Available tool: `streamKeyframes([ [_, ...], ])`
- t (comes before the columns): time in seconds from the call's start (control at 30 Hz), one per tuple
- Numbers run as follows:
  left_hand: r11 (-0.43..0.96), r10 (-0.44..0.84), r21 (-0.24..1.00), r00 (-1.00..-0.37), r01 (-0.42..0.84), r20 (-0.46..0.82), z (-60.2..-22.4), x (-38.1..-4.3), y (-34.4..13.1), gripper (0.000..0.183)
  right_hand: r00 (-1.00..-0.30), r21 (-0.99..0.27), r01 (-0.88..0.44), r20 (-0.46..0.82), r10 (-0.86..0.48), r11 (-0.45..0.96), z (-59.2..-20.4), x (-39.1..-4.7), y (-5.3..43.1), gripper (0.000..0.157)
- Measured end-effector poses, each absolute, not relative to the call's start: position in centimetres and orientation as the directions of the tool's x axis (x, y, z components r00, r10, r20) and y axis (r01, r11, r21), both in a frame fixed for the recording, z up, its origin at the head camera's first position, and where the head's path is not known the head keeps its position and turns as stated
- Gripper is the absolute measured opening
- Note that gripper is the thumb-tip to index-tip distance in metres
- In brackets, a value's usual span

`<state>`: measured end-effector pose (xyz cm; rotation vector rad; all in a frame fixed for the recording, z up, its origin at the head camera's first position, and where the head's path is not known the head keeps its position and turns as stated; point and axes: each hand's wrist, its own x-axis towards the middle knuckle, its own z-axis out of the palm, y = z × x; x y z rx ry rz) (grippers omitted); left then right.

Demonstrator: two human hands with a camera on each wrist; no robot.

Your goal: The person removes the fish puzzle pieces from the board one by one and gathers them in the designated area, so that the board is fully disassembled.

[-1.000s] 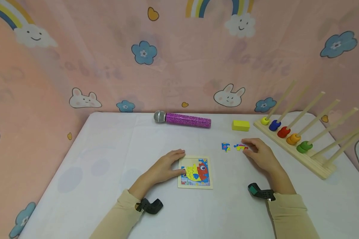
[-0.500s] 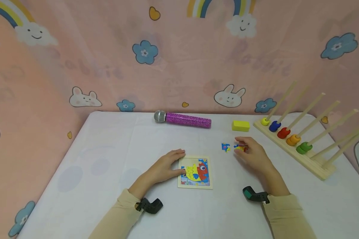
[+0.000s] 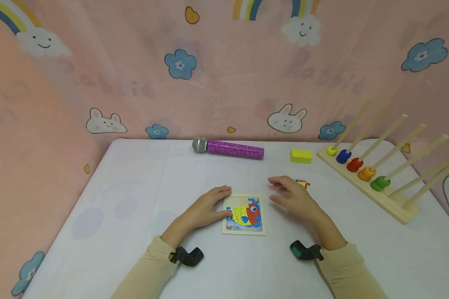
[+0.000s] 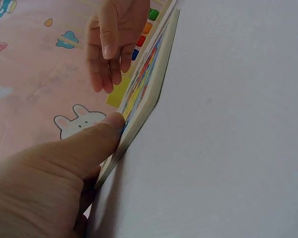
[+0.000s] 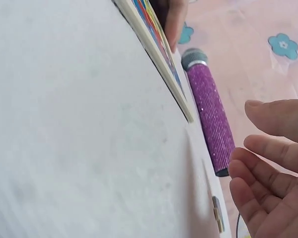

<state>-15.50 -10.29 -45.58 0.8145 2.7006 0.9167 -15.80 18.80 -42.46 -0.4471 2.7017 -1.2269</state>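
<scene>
My left hand [image 3: 208,209] holds the left side of a square wooden jigsaw puzzle [image 3: 245,229] lying on the table. In the left wrist view its thumb [image 4: 97,141] presses the picture's edge, the other fingers mostly hidden behind. The picture is a yellow fish with a red head, and bare wood shows at the top left of the tray. To the right of the puzzle hovers my right hand [image 3: 297,201], thumb and fingers apart, nothing between them. A colourful loose puzzle piece [image 3: 303,183] lies just behind it, partly covered. The blue loose piece is hidden in the head view.
Behind the hands lie a glittery purple microphone [image 3: 235,149] and a yellow block [image 3: 301,156]. At the right stands a wooden peg rack [image 3: 391,200] with coloured beads and tall pegs. A patterned pink cloth [image 3: 224,83] hangs behind the white table.
My right hand has moved left from the colourful piece to over where the blue piece lay, leaving the colourful one on the table. My left hand has stayed on the puzzle.
</scene>
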Motion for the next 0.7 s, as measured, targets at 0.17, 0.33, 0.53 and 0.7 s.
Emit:
streamKeyframes([
  [0.17, 0.659, 0.547, 0.613, -0.837, 0.435, 0.005, -45.6, -15.5, -10.3, 0.067, -0.920, -0.755, -0.240, -0.024, -0.391, 0.611, -42.6, -15.0, 17.0, 0.048],
  [0.33, 0.650, 0.557, 0.619, -0.831, 0.440, 0.007, -45.6, -15.5, -10.2, 0.067, -0.897, -0.742, -0.278, -0.026, -0.441, 0.610, -43.1, -14.4, 16.0, 0.046],
  [0.53, 0.653, 0.547, 0.620, -0.837, 0.436, 0.012, -45.6, -15.5, -10.3, 0.066, -0.891, -0.664, -0.354, 0.024, -0.454, 0.659, -43.6, -14.1, 15.0, 0.038],
  [0.7, 0.657, 0.550, 0.615, -0.835, 0.436, 0.004, -45.5, -15.5, -10.4, 0.067, -0.906, -0.601, -0.364, 0.051, -0.421, 0.711, -44.1, -13.7, 14.5, 0.037],
])
